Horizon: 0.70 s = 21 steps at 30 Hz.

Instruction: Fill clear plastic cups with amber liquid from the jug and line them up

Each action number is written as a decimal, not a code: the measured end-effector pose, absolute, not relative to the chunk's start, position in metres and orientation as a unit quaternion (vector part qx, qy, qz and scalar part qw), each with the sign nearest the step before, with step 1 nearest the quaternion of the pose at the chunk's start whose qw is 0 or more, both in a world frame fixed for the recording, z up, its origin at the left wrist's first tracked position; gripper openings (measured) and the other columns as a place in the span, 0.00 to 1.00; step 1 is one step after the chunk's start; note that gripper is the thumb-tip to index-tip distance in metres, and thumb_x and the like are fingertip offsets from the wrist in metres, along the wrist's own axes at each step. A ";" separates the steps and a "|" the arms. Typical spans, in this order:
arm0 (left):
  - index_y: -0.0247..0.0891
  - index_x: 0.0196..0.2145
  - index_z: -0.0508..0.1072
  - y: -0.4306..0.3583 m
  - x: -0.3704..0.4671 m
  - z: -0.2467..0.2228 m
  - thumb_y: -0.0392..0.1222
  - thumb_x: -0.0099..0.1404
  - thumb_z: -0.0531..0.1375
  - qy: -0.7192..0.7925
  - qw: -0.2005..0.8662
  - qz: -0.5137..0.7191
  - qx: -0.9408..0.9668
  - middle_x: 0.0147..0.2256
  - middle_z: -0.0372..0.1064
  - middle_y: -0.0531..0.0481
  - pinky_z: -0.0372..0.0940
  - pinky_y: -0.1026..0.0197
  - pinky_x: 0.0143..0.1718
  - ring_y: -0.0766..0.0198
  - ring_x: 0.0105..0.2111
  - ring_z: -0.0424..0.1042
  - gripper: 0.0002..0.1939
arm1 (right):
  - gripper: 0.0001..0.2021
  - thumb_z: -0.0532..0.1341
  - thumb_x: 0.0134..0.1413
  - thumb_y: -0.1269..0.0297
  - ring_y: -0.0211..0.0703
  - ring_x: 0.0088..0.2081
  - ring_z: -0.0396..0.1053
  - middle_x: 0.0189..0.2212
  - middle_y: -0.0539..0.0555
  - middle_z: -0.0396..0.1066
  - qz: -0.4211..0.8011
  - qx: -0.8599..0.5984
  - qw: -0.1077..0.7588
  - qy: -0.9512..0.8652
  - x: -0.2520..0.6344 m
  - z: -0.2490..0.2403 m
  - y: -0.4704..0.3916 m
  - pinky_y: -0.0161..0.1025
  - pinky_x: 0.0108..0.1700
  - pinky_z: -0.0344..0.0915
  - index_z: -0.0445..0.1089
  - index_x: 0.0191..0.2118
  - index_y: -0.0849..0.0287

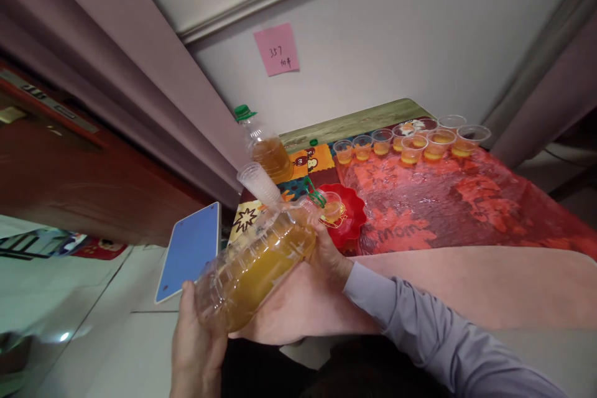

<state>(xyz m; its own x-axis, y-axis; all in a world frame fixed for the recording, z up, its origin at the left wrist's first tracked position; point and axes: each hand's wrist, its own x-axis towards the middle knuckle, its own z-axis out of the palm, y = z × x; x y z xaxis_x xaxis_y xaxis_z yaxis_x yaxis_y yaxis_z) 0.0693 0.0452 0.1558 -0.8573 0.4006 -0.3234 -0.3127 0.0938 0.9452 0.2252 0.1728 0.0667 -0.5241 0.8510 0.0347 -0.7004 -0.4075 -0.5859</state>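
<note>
A large clear plastic bottle (261,267) of yellow-orange drink is tilted low in front of me, its neck end to the upper right. Around its base is my left hand (198,339), closed on it from below. My right hand (329,255) grips the bottle near the neck, its fingers partly hidden behind the plastic. A green plastic piece (314,193) shows by the mouth end. Just beyond, a clear plastic cup (332,205) sits on a red scalloped plate (353,230); whether liquid is flowing into it I cannot tell.
Several clear cups (409,150) with some orange drink line the table's back right. Behind my bottle stand a stack of cups (259,181) and another bottle with a green cap (270,155). A small green cap (313,142) lies farther back. A blue board (190,252) is at left.
</note>
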 end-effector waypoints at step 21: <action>0.41 0.49 0.85 0.035 0.054 0.102 0.56 0.74 0.58 0.624 0.280 0.730 -0.009 0.45 0.86 0.46 0.76 0.48 0.61 0.50 0.54 0.83 0.21 | 0.40 0.68 0.57 0.26 0.65 0.67 0.74 0.63 0.59 0.80 0.818 -0.101 0.467 -0.321 0.227 0.054 0.172 0.64 0.73 0.66 0.74 0.65 0.49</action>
